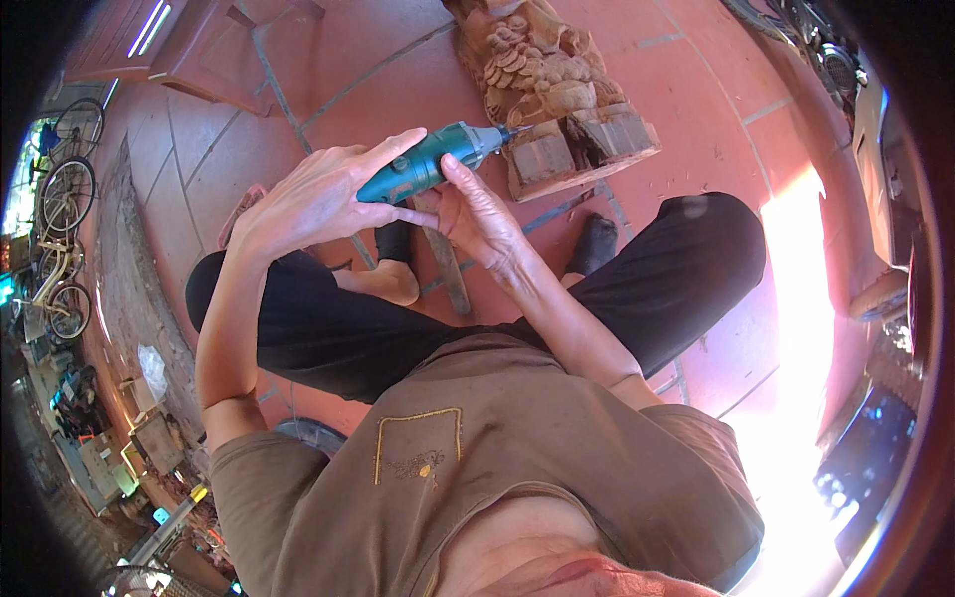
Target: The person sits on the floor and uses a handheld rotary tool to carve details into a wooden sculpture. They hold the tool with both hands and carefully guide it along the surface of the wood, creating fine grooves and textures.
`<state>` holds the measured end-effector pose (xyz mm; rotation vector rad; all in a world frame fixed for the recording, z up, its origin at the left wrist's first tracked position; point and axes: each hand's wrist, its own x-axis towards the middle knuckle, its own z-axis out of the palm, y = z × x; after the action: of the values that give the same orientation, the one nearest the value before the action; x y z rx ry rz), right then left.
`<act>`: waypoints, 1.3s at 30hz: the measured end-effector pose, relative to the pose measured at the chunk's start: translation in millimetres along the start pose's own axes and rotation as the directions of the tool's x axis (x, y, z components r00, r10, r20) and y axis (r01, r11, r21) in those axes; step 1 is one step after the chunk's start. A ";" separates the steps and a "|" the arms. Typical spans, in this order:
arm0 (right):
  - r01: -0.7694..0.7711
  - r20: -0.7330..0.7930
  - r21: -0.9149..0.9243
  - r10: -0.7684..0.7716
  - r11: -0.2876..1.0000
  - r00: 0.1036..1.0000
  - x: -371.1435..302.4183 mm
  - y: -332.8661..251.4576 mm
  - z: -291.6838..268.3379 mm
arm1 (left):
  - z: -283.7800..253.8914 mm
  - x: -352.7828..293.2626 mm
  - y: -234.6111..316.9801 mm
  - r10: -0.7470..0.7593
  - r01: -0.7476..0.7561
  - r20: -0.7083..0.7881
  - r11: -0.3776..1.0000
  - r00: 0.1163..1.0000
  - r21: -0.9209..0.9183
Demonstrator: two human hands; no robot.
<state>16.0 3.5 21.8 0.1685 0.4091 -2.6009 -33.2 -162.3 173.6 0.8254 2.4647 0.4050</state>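
A teal die grinder (pixel 418 167) with a grey nose and a thin bit is held up in front of my crossed legs. My left hand (pixel 303 194) grips its rear end, the index finger lying along the top. Against its near side, my right hand (pixel 477 214) presses a thumb, with its other fingers partly hidden beneath the body. The bit points right, overlapping in view the base of a brown wood carving (pixel 547 85); I cannot tell whether they touch. The carving lies on the floor, with rounded, coin-like relief and a split, blocky base.
A narrow wooden strip (pixel 448 274) lies on the red tile floor (pixel 686 109) between my feet. Wooden furniture (pixel 214 60) stands at the far left. Bicycles (pixel 68 194) and piled tools line the left edge. Bright sunlight falls on the floor at right.
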 end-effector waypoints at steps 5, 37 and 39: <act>-0.034 -0.003 0.040 0.034 0.999 0.999 3.4 3.1 -3.5 | -1.0 3.7 -1.6 -0.032 0.033 0.024 0.999 0.999 -0.008; 0.083 -0.086 -0.035 -0.086 0.996 0.993 27.8 -13.4 -15.9 | 27.5 38.2 -24.6 0.029 -0.029 -0.141 1.000 0.990 -0.003; 0.080 -0.075 -0.097 -0.087 0.992 0.993 26.7 -13.5 -15.2 | 27.9 37.5 -23.4 0.027 -0.028 -0.140 1.000 0.990 -0.006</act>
<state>-13.2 7.4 5.7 0.2272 0.5767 -2.6568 -54.8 -153.6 126.9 0.8557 2.5809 0.4975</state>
